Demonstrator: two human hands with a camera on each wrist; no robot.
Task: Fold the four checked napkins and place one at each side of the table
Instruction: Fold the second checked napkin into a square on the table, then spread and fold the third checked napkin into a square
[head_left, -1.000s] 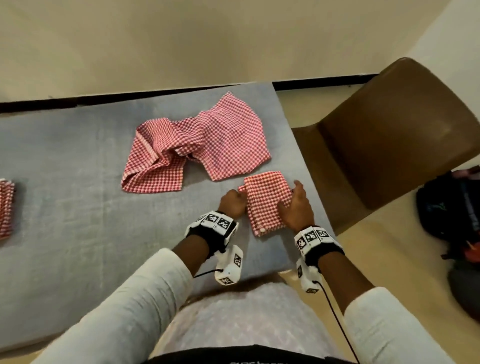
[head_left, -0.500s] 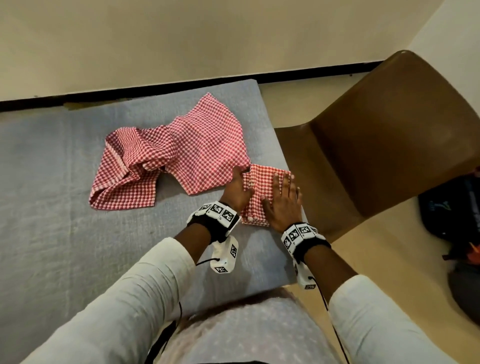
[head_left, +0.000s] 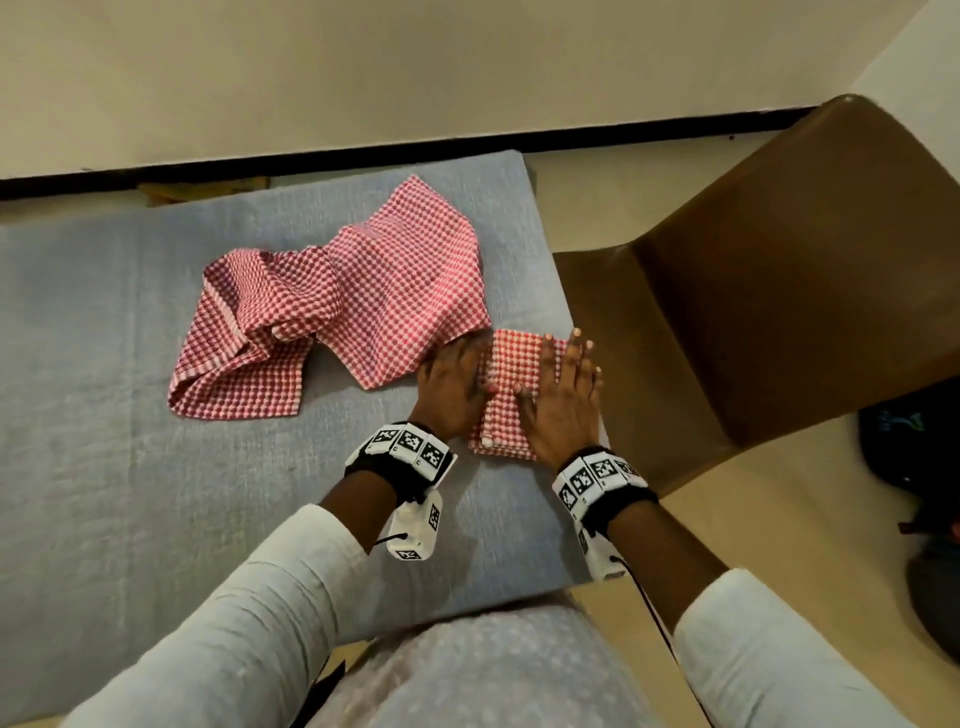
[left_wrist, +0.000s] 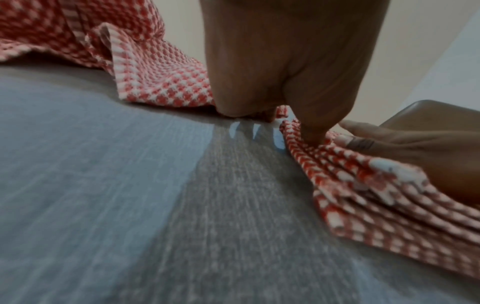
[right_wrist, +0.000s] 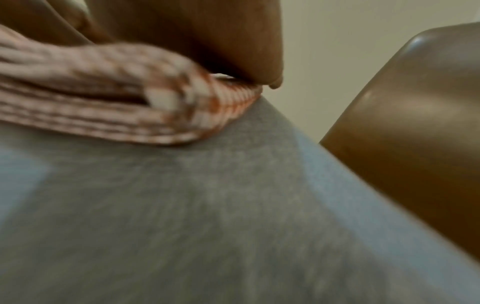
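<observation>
A folded red-checked napkin (head_left: 511, 395) lies at the right edge of the grey-blue table (head_left: 130, 493). My right hand (head_left: 563, 395) lies flat on its right half with the fingers straight. My left hand (head_left: 452, 384) sits at the napkin's left edge; its thumb presses the folded napkin (left_wrist: 363, 185) and its bent fingers touch the table beside it. Two loose checked napkins lie crumpled behind: one (head_left: 395, 291) touches the folded napkin's far left corner, and the other (head_left: 239, 364) is to its left. The right wrist view shows the stacked layers of the folded napkin (right_wrist: 103, 107) under my palm.
A brown chair (head_left: 779, 291) stands close against the table's right side. A dark bag (head_left: 909, 441) lies on the floor beyond it. A wall with a black skirting strip (head_left: 363, 156) runs behind the table.
Both hands slid the folded napkin away from me along the right edge until it met the loose napkin. My right hand went from gripping its side to lying flat on top.
</observation>
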